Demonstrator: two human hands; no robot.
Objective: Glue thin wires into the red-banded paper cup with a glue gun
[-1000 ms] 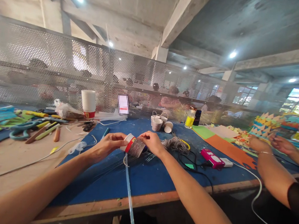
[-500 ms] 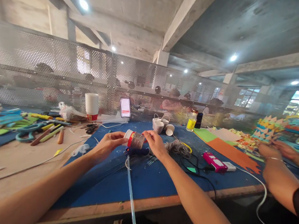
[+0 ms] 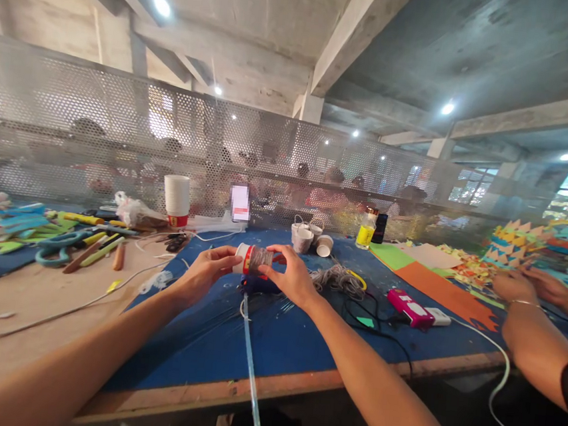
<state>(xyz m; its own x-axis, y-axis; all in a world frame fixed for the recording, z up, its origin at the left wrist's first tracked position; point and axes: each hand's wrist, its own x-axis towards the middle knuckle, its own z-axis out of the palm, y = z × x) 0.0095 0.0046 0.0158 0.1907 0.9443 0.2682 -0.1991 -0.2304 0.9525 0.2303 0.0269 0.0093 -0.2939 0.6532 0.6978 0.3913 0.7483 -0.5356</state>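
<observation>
A paper cup [image 3: 248, 259], white and red with greyish cord wound round part of it, lies sideways between my hands above the blue mat. My left hand [image 3: 212, 268] is closed on its white end. Fingers and thumb of my right hand [image 3: 292, 275] grip the cord-covered end. Just below the cup is a dark blue glue gun [image 3: 264, 286], partly hidden, with a long translucent glue stick [image 3: 251, 364] reaching toward me. A loose bundle of grey cord [image 3: 340, 282] rests right of my right hand.
Cord-wrapped cups [image 3: 306, 237] stand behind my hands, and a cup stack [image 3: 177, 199] stands back left. Scissors [image 3: 57, 248] and tools lie left. A pink power strip [image 3: 409, 309] and orange sheet [image 3: 442, 292] lie right, near another person's hands [image 3: 520, 287].
My right hand has shifted from pinching near the cup's end to spreading its fingers and thumb around it. The cup has turned slightly, and my left hand still holds its other end.
</observation>
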